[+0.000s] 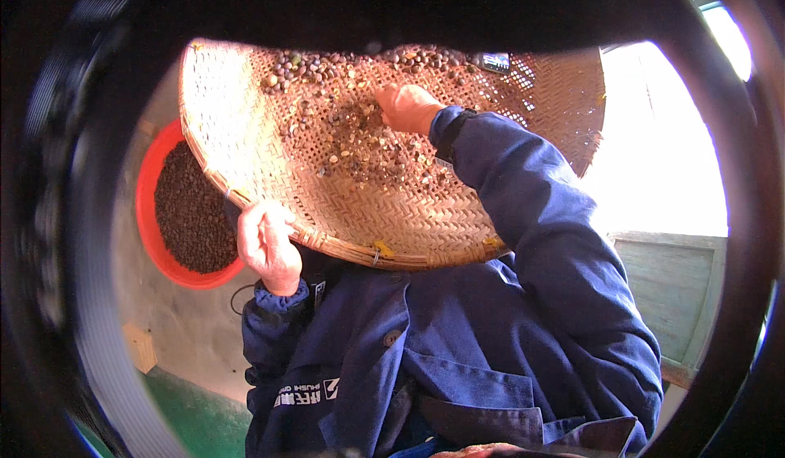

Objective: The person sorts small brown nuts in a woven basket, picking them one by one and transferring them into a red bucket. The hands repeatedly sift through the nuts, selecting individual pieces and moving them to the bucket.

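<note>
A wide, shallow woven bamboo winnowing basket (380,225) lies tilted before my chest. My left hand (270,243) is curled at its near left rim, fingers bent against the edge. Inside the basket my right hand (406,108) reaches down with the fingers drawn together. Its fingertips are among the loose pieces, and whether they pinch anything is hidden. Dark round seeds or nuts (306,68) are gathered toward the far side. Pale and brown broken shell bits (368,151) are scattered below and around my right hand.
At the left stands a red plastic basin (147,206) holding many small dark seeds or granules (193,212). A small device with a lit screen (495,62) rests in the basket's far right. Beyond are a wooden block (140,347) and a grey-green panel (665,292).
</note>
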`<move>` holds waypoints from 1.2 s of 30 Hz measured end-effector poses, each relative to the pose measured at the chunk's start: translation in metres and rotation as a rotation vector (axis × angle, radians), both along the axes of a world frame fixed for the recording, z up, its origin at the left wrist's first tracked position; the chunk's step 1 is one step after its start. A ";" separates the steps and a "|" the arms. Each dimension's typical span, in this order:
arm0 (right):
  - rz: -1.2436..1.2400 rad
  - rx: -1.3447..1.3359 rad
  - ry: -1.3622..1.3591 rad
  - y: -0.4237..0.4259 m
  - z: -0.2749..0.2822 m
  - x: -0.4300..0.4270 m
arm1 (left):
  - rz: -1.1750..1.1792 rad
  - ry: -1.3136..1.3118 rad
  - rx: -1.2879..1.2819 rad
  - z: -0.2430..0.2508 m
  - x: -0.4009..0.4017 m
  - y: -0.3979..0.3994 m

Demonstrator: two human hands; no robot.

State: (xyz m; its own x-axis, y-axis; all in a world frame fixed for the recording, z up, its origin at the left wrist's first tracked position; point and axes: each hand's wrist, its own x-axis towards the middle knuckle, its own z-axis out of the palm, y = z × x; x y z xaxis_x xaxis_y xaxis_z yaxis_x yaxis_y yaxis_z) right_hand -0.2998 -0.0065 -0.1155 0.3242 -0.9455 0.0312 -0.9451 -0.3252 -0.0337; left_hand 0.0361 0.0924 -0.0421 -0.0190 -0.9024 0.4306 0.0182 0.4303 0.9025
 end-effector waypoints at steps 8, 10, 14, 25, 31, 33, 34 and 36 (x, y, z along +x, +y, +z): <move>-0.141 0.197 -0.068 -0.015 0.015 0.017 | -0.049 -0.011 0.058 0.006 0.003 0.001; -0.114 0.214 -0.115 -0.019 0.011 0.012 | -0.050 0.053 0.113 0.006 0.001 0.002; -0.146 0.338 -0.479 -0.034 0.007 0.012 | -0.007 0.007 0.041 0.006 0.000 -0.002; 0.314 0.452 -0.993 -0.028 0.151 0.187 | 0.072 -0.149 -0.071 0.023 -0.002 -0.001; 0.159 0.242 -0.929 -0.014 0.185 0.185 | 0.096 -0.223 -0.158 0.017 0.004 0.001; 0.111 0.194 -0.846 0.003 0.176 0.136 | 0.076 -0.207 -0.137 0.013 0.002 0.002; 0.050 0.171 -0.734 0.013 0.170 0.110 | 0.101 -0.208 -0.126 0.011 0.000 0.004; -0.052 0.121 -0.570 0.040 0.160 0.052 | 0.063 -0.145 -0.066 0.008 -0.003 0.006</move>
